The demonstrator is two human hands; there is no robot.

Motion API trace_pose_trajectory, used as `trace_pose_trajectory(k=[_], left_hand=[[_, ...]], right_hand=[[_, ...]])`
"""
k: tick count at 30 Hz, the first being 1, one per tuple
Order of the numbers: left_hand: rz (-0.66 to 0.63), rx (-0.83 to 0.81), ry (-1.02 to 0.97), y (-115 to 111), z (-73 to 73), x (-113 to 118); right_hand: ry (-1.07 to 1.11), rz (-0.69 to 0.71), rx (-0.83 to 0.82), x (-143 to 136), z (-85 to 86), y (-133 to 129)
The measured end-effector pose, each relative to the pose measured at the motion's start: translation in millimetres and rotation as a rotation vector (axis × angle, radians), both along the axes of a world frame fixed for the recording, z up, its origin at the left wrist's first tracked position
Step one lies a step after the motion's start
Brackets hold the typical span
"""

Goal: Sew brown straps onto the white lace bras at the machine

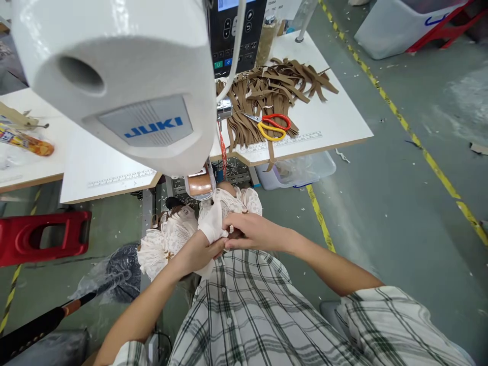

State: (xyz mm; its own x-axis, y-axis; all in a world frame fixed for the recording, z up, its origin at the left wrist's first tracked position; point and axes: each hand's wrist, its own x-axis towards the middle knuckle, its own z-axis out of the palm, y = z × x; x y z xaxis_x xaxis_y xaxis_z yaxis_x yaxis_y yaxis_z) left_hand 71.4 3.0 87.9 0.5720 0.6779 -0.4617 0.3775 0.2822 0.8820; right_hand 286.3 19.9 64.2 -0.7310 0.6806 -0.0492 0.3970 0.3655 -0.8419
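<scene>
My left hand and my right hand meet low in front of my body, just below the head of a white sewing machine. Both are closed on a piece of white lace fabric. A smooth white part of it lies over the back of my left hand. Where the fingers come together, the fingertips are partly hidden. More ruffled white lace hangs to the left of my hands. An orange-red strand hangs beside the machine head.
Brown straps lie heaped on the white table, with red-and-yellow-handled scissors on top. Below its edge is a clear plastic bin. A red stool stands at left. The control panel is behind the machine head.
</scene>
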Motion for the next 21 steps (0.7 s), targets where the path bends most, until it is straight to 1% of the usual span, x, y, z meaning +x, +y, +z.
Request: trace_pose_trajectory(k=[2,4,6,7,8,10,11,12,13,16,18,20,21], left_hand=[[-0.008,-0.016,0.023,-2,2.4,1],[-0.004,-0.028,0.067,-3,3.5,0],[0.034,-0.047,0.075,-2,3.8,-3],[0.083,-0.065,0.048,-1,3.7,-5],[0.158,-0.092,0.003,-1,3.5,-7],[0.335,-0.166,-0.094,0,2.7,-10],[0.410,-0.195,-0.129,0,2.2,-10],[0.464,-0.211,-0.147,0,1.7,-11],[0.499,-0.215,-0.149,-1,1.3,-10],[0.558,-0.185,-0.124,-3,1.0,-6],[0.557,-0.119,-0.098,-4,1.9,-3],[0.535,-0.011,-0.056,-4,3.6,-1],[0.527,0.039,-0.037,-4,4.7,-1]], right_hand=[[-0.037,0.009,0.007,-1,1.6,-2],[-0.064,0.011,0.066,-2,0.7,-5],[-0.089,-0.050,0.154,0,-1.0,-9],[-0.088,-0.130,0.193,1,-1.9,-11],[-0.073,-0.242,0.214,3,-2.6,-12],[-0.016,-0.499,0.214,7,-3.4,-15],[0.021,-0.596,0.206,8,-3.6,-17],[0.056,-0.652,0.199,7,-3.7,-19],[0.089,-0.671,0.191,5,-3.8,-20],[0.157,-0.620,0.111,-10,-4.9,-25],[0.201,-0.585,-0.022,-24,-6.1,-26],[0.262,-0.555,-0.159,-37,-6.7,-24],[0.294,-0.545,-0.201,-42,-6.5,-23]])
